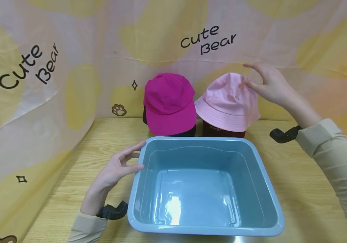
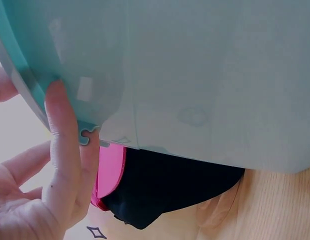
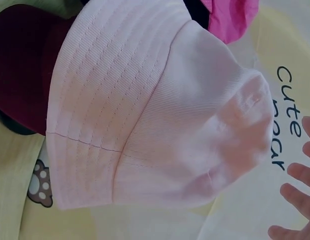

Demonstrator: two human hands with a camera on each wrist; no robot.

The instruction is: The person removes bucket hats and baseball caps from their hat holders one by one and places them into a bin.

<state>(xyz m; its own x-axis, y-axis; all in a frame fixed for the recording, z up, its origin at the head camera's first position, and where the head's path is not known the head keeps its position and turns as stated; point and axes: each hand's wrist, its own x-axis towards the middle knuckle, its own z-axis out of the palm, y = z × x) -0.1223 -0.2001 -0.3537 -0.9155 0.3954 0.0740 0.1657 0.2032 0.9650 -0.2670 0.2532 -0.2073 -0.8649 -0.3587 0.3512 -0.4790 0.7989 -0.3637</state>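
A light blue plastic basin (image 1: 197, 199) sits on the wooden table with its inside bare. My left hand (image 1: 120, 167) holds its left rim, thumb over the edge; in the left wrist view, fingers (image 2: 62, 150) lie against the outer wall under the rim. Behind the basin, a pale pink bucket hat (image 1: 229, 101) rests on top of a dark maroon cap (image 1: 223, 130). My right hand (image 1: 272, 82) is at the upper right of the bucket hat, its fingers spread; the right wrist view shows the fingertips (image 3: 297, 192) apart from the hat's crown.
Left of the bucket hat, a magenta cap (image 1: 170, 101) sits on a black cap (image 2: 180, 180). A cloth backdrop (image 1: 149, 30) printed with "Cute Bear" hangs behind and along the left side. Wooden table surface (image 1: 106, 131) shows around the basin.
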